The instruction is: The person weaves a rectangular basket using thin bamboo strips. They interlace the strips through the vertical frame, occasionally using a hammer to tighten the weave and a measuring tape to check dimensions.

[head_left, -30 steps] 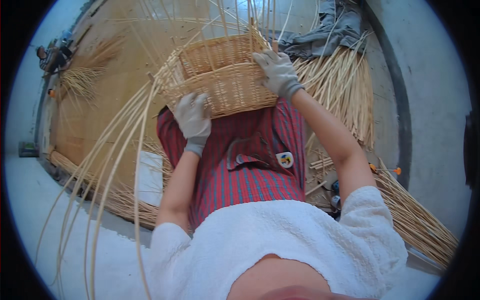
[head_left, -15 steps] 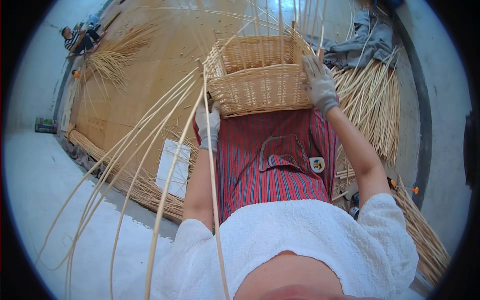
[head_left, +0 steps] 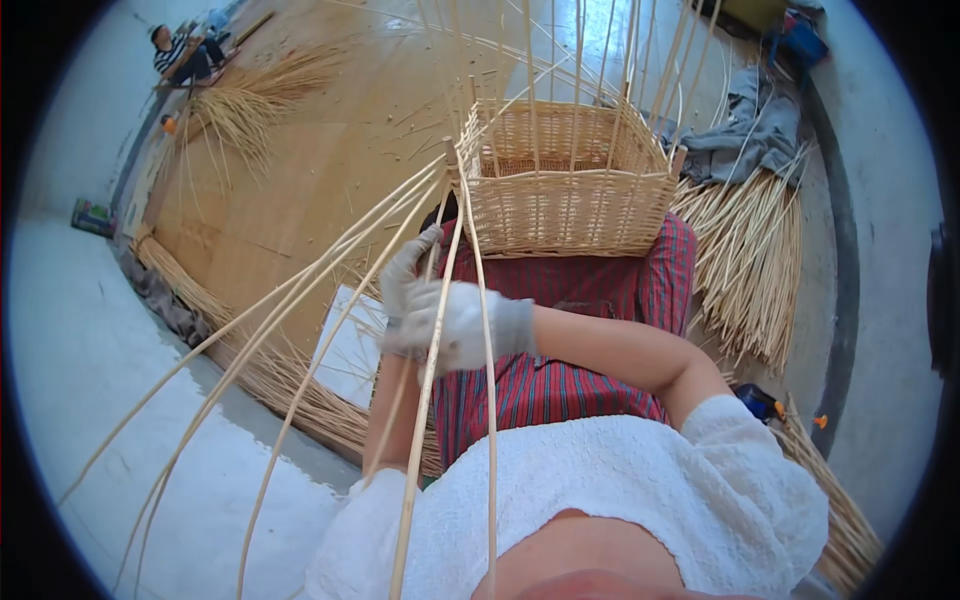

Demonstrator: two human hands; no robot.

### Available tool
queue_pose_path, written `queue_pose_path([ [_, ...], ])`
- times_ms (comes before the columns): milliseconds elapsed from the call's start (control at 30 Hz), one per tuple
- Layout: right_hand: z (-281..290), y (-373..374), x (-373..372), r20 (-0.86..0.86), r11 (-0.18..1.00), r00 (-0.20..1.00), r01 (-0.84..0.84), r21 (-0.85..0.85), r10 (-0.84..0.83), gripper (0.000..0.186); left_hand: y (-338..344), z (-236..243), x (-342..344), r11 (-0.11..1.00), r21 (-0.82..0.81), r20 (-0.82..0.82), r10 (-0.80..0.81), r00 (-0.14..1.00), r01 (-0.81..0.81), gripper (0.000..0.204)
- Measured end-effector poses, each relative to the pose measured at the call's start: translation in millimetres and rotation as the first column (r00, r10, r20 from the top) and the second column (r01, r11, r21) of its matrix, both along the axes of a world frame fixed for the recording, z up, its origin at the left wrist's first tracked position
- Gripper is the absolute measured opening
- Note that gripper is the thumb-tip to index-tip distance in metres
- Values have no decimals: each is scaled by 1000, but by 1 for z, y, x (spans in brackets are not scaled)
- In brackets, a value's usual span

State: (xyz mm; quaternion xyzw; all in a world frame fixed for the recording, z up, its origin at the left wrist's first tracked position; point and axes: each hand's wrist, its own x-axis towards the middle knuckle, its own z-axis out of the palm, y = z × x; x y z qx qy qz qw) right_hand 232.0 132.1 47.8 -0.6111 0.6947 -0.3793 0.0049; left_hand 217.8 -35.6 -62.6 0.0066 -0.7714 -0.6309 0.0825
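Cool, even light fills the room, leaving bluish glare on the floor (head_left: 592,40) beyond the basket (head_left: 570,215). Soft shadow darkens the striped apron (head_left: 600,285) beneath it. The weave is fairly crisp; blur smears the right hand (head_left: 458,322). Fisheye distortion bends edges toward black corners.
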Motion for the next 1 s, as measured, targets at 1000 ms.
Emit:
queue_pose_path([
  [1000, -99, 194, -124, 701, 321, 405, 911, -257, -587, 15, 78, -29, -114, 984, 175, -74, 52, 996, -39, 91],
])
